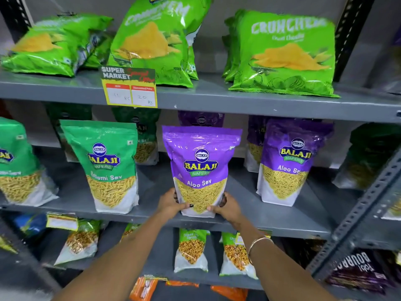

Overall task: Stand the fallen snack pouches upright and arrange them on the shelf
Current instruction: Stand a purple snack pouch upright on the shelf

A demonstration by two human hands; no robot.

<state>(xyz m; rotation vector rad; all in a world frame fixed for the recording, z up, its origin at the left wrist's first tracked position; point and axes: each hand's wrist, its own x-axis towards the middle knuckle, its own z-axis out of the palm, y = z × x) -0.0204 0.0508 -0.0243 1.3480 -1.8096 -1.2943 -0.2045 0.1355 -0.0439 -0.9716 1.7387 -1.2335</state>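
A purple Aloo Sev pouch (200,161) stands upright at the front of the grey middle shelf (152,216). My left hand (171,203) grips its lower left corner and my right hand (225,206) grips its lower right corner. To its right stands a second purple Aloo Sev pouch (288,161), upright. On its left are a green Ratlami Sev pouch (108,164) and another green pouch (17,161) at the frame's edge, both upright. More purple and green pouches stand behind these in shadow.
The top shelf (217,98) carries green Crunchem chip bags (284,53), some leaning or lying, and a yellow price tag (130,88). The lower shelf holds small green pouches (191,250). A slotted metal upright (360,209) rises at the right.
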